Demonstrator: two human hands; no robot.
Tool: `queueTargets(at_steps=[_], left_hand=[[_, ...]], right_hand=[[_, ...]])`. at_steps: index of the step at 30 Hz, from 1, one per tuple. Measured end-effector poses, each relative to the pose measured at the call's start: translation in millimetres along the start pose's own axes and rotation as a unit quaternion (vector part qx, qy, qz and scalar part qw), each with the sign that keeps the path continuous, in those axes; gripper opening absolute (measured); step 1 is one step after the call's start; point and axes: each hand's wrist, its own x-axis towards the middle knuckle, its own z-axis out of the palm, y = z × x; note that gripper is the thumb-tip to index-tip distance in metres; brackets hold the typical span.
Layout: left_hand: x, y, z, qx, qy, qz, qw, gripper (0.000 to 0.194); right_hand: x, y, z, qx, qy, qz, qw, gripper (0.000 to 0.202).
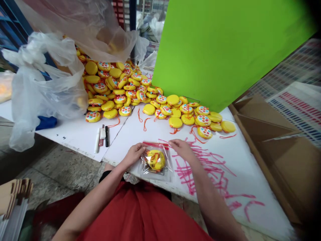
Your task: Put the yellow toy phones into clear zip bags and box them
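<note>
A clear zip bag with a red strip along its top lies near the table's front edge. Inside it is a round yellow toy with orange parts, together with something flat and dark-lined. My left hand is closed on the bag's upper left corner. At the upper right corner, the thumb and fingers of my right hand are pinched together at the end of the red strip. Beyond the bag, similar yellow toys with coloured buttons and orange cord loops spread in a heap.
White and black markers lie left of the bag. A plastic sack spills toys at the back left. A green board stands behind the heap. Pink scribbles mark the white table. An open cardboard box is at right.
</note>
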Motion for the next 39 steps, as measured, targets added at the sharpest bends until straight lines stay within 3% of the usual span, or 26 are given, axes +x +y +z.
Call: queueTargets(at_steps=[3, 8, 14, 17, 25, 29, 34, 36, 39], left_hand=[[-0.3, 0.2, -0.3, -0.006, -0.009, 0.001, 1.0, 0.034], [-0.6, 3.3, -2.9, -0.006, -0.038, 0.012, 0.999, 0.043], [-1.5, 3.5, -5.4, -0.051, -0.043, -0.018, 0.998, 0.048], [-3.8, 7.6, -5.7, -0.091, -0.037, -0.04, 0.994, 0.048], [-7.0, 18.3, -5.4, -0.066, -0.012, -0.04, 0.997, 0.016], [-7.5, 18.9, -6.2, -0.066, -0.005, -0.022, 0.998, 0.012], [-9.0, 19.7, -4.1, -0.023, 0.0, 0.005, 1.0, 0.023], [-9.2, 18.2, -1.2, 0.006, 0.015, 0.001, 1.0, 0.03], [-9.7, 15.0, 4.7, 0.067, 0.02, -0.008, 0.998, 0.032]], right_hand=[[-7.0, -14.4, 27.4, 0.129, -0.064, 0.025, 0.989, 0.027], [-7.4, -16.3, 40.1, 0.217, -0.029, 0.078, 0.973, 0.034], [-8.7, -13.4, 30.9, 0.258, 0.004, 0.08, 0.963, 0.051], [-14.3, -9.8, 23.3, 0.284, -0.007, 0.091, 0.955, 0.056], [-21.6, -7.6, 20.0, 0.282, -0.024, 0.08, 0.956, 0.013], [-18.8, -11.4, 27.0, 0.336, 0.016, 0.12, 0.934, 0.023], [-20.0, -23.3, 31.4, 0.248, -0.044, 0.102, 0.962, 0.033], [-23.1, -23.4, 23.0, 0.238, -0.035, 0.092, 0.966, 0.033], [-30.0, -11.8, -7.3, 0.229, 0.053, 0.1, 0.967, 0.034]])
